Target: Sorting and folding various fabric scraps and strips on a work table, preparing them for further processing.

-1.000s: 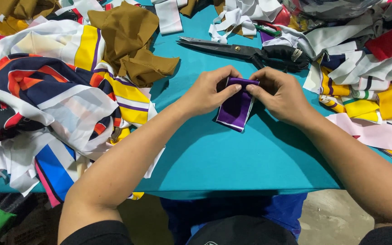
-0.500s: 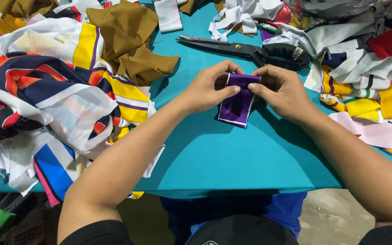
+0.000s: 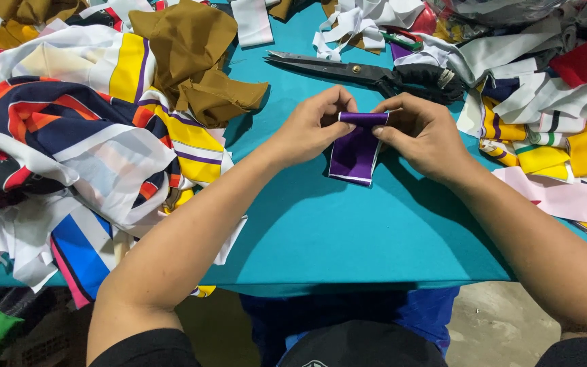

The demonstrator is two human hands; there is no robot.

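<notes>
Both hands pinch the folded top edge of a purple fabric strip [image 3: 356, 151]: the left hand [image 3: 314, 126] closed on its left corner, the right hand [image 3: 419, 132] closed on its right corner, thumbs in front and fingers behind. The strip hangs from that pinch toward the person, its white-edged lower end resting on the teal table [image 3: 321, 231].

Risk, as judged: the hold is at the fingertips only, on slick cloth; uneven pull between the two corners could let the fold slip open or skew. The black-handled scissors [image 3: 368, 71] lie just beyond the strip, blades pointing left; a forward reach could brush them. The brown cloth [image 3: 198, 68] and the striped fabric heap [image 3: 76, 136] lie left of the strip, more striped offcuts [image 3: 552, 129] right of it; a loose end could catch.
</notes>
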